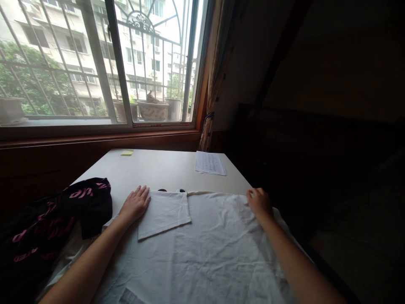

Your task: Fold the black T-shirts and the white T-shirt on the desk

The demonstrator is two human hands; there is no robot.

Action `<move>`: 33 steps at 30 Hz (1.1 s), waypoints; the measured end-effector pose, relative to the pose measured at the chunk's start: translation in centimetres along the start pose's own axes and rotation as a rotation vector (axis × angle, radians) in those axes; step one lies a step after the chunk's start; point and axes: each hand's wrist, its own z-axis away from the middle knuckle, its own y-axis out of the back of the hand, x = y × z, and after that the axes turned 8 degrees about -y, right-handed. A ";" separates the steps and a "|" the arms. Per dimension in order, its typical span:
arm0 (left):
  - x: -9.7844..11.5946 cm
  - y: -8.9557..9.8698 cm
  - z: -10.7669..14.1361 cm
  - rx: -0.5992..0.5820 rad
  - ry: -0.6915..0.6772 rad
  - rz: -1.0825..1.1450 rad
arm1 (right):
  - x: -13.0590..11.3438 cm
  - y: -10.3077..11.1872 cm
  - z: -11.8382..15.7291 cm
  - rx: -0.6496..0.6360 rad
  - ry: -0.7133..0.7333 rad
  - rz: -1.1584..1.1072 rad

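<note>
A white T-shirt lies spread over the near part of the table, creased mostly on its right side. One sleeve is turned inward and lies flat on the shirt's body at the upper left. My left hand rests flat on the outer edge of that sleeve, fingers stretched out. At the shirt's upper right corner, my right hand has its fingers curled on the cloth, pinching the edge. Two small dark round things peek out behind the shirt's far edge; what they are is hidden.
Black clothing with pink lettering is heaped at the left table edge. A printed sheet of paper and a yellow sticky note lie toward the back of the white table. Beyond stands a barred window with potted plants and a tied curtain.
</note>
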 end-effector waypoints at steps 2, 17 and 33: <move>-0.1 0.0 -0.1 0.003 0.007 0.002 | 3.8 1.0 -0.9 -0.011 -0.179 0.046; -0.2 -0.4 0.0 0.019 0.008 -0.014 | 10.0 1.0 -3.4 -0.330 -0.358 -0.146; -0.2 0.1 0.5 0.145 0.036 -0.063 | 8.7 4.2 -1.9 -0.739 -0.594 -0.258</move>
